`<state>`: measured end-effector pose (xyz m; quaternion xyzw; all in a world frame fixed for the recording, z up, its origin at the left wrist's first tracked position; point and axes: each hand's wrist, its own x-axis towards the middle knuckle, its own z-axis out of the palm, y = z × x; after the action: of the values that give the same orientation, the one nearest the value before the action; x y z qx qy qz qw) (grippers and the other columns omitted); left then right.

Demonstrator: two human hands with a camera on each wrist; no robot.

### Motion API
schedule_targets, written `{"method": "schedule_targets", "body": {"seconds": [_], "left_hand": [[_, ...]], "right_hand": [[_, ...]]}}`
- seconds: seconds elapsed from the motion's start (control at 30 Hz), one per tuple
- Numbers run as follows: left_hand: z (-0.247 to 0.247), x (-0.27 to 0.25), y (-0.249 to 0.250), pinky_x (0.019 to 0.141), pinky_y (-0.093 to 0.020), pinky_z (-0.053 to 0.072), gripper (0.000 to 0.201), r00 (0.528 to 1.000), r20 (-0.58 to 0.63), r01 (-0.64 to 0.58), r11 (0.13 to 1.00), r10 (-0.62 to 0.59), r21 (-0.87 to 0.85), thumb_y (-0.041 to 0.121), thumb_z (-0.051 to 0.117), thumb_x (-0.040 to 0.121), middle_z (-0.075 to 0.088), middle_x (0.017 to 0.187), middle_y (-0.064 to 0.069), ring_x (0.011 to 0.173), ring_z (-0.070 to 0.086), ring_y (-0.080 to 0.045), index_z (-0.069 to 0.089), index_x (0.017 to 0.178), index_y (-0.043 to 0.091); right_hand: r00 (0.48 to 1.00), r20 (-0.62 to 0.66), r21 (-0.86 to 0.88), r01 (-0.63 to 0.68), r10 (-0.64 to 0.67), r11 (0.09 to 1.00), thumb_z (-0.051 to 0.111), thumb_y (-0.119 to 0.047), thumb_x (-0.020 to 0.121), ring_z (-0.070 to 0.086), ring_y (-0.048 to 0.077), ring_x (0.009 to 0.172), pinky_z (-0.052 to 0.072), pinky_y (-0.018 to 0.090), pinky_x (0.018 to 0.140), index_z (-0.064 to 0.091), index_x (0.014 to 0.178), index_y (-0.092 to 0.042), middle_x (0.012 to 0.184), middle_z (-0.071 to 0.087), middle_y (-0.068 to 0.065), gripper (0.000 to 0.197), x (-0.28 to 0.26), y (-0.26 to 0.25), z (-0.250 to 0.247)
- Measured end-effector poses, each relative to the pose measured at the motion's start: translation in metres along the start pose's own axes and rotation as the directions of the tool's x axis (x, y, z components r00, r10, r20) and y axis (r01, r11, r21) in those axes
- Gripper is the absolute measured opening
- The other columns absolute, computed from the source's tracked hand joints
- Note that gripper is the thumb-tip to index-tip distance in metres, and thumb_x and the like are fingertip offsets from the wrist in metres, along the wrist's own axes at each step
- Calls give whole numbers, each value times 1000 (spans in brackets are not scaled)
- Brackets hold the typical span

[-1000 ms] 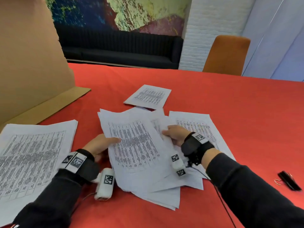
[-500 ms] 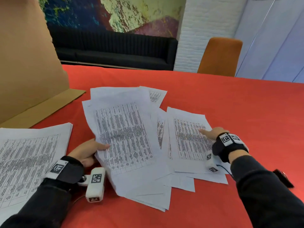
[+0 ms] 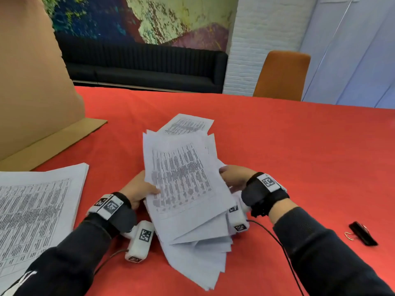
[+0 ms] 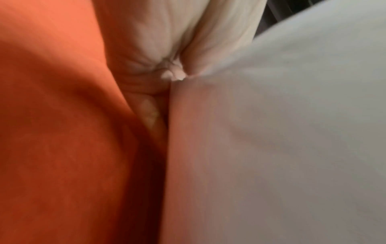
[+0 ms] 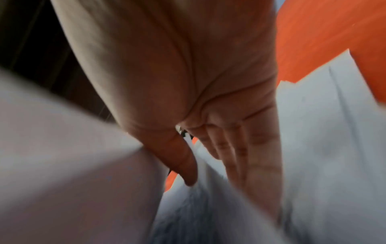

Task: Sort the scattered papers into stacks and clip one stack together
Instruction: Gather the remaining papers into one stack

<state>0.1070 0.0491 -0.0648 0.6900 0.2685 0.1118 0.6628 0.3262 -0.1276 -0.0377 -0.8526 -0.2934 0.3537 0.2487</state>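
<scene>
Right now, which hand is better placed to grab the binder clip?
Right. The binder clip lies on the red table just outside the right hand. The left hand sits across the loose papers. Both hands grip the papers.

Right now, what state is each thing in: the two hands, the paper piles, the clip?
left hand: grips the gathered papers' left edge.
right hand: holds the same papers' right side, thumb on top.
gathered papers: bunched between both hands, sheets fanned and uneven, not squared, unclipped.
finished stack: lying flat on the table at left.
binder clip: on the table at right, untouched.
</scene>
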Motion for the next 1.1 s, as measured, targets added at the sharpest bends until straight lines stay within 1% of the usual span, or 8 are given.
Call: {"method": "schedule_targets", "body": {"seconds": [0.2,0.33,0.47,0.63,0.73,0.93,1.03,1.1], "left_hand": [[-42,0,-7,65,-40,61,58,982,-189,-77,934,10,-349,-16,52,84,61,120,-23,96,66,-34,39,135,9],[-39,7,-3,67,-34,60,48,994,-94,-86,939,58,-334,-10,50,87,59,125,-25,89,72,-25,46,134,1],[-29,4,-3,67,-33,60,51,996,-57,-88,956,75,-281,-18,46,86,66,116,-15,89,72,-21,50,129,10],[-44,0,-11,75,-38,58,44,998,-64,2,942,-25,-336,-15,40,87,65,118,-22,93,69,-29,53,127,-3],[-55,-5,-9,71,-34,59,37,997,-61,20,907,-51,-421,-1,46,88,69,113,-19,88,72,-26,57,123,-2],[-47,9,-12,73,-38,59,46,995,-101,-35,911,-7,-411,-9,46,89,65,117,-19,97,68,-31,49,133,3],[-51,25,-23,95,-48,46,46,944,-312,-37,903,-109,-427,-11,40,94,53,134,-22,118,55,-37,43,138,1],[-57,28,-32,104,-51,39,48,910,-392,-40,910,-138,-413,-12,39,94,49,139,-20,124,50,-38,42,140,2]], "right_hand": [[971,-194,459,-35,138,888,53,-49,93,61,29,97,56,35,71,34,140,1,130,50,23,71,2,33,-30],[993,5,628,88,-117,773,58,-50,87,68,22,96,54,31,82,59,121,-5,117,65,11,57,-8,17,-8],[955,-215,766,296,-207,571,54,0,93,71,18,75,59,27,62,53,127,3,111,66,17,34,7,-6,4],[900,-407,689,416,-157,593,49,3,92,56,12,55,48,25,56,57,99,-12,83,59,7,19,21,-20,5],[897,-404,790,442,-181,424,53,-7,94,57,11,54,48,24,56,59,89,-21,78,63,0,17,16,-21,1],[740,-629,181,440,-241,879,63,-20,87,55,21,67,45,31,61,67,98,-12,78,61,3,13,28,-11,-13],[559,-819,177,463,-131,869,57,-19,87,60,17,54,53,33,56,65,102,-14,78,65,8,17,29,-3,-34],[554,-830,278,500,-57,820,55,-12,91,59,9,38,53,29,45,57,104,-1,76,60,17,18,25,8,-49]]}}
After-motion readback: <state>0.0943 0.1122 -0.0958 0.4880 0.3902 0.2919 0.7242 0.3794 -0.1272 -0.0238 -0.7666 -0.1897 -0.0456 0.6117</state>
